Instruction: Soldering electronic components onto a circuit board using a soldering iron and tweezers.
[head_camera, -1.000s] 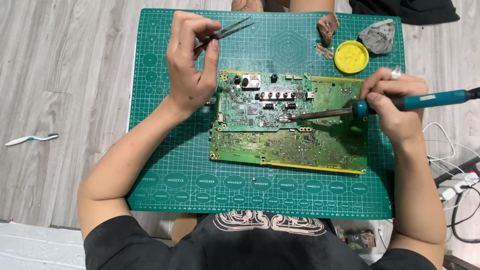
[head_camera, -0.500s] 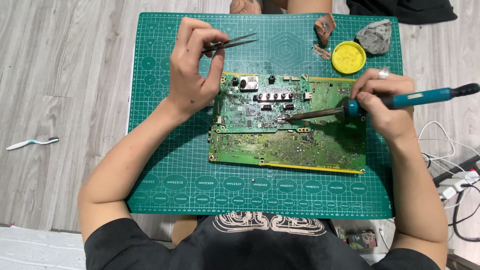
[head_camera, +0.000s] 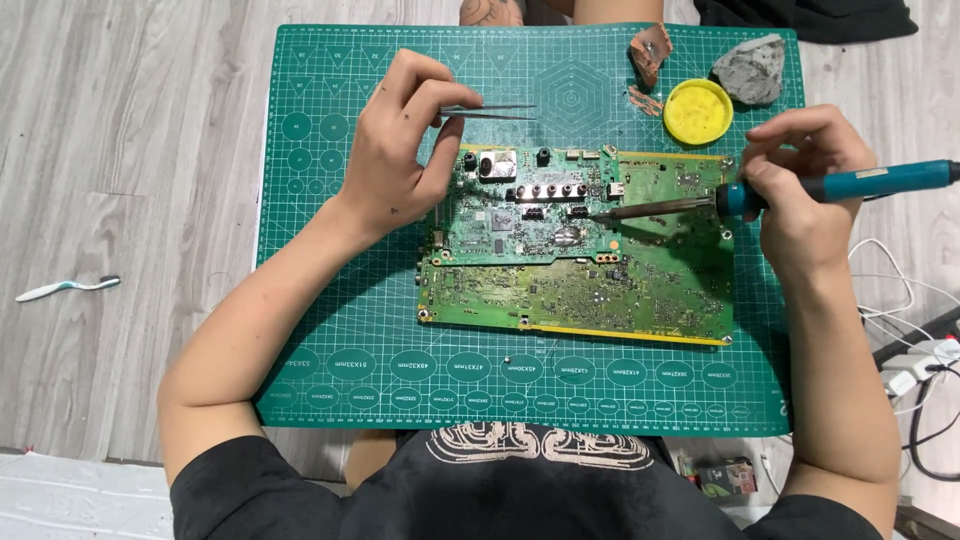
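Observation:
A green circuit board (head_camera: 580, 250) lies flat on a green cutting mat (head_camera: 330, 320). My left hand (head_camera: 400, 150) rests at the board's upper left corner and grips metal tweezers (head_camera: 495, 111), whose tips point right above the board's top edge. My right hand (head_camera: 800, 190) holds a blue-handled soldering iron (head_camera: 850, 183) like a pen. The iron's metal tip (head_camera: 600, 213) touches the board just below a row of black connectors near its top middle.
A round yellow tin (head_camera: 698, 110), a grey lump (head_camera: 750, 68) and a brownish scrap (head_camera: 648, 50) sit at the mat's far right corner. A toothbrush (head_camera: 65, 288) lies on the wooden floor to the left. White cables and a power strip (head_camera: 915, 365) lie to the right.
The tweezers in my left hand have swung down from an upward tilt to nearly level. The soldering iron tip has stayed at about the same spot on the board.

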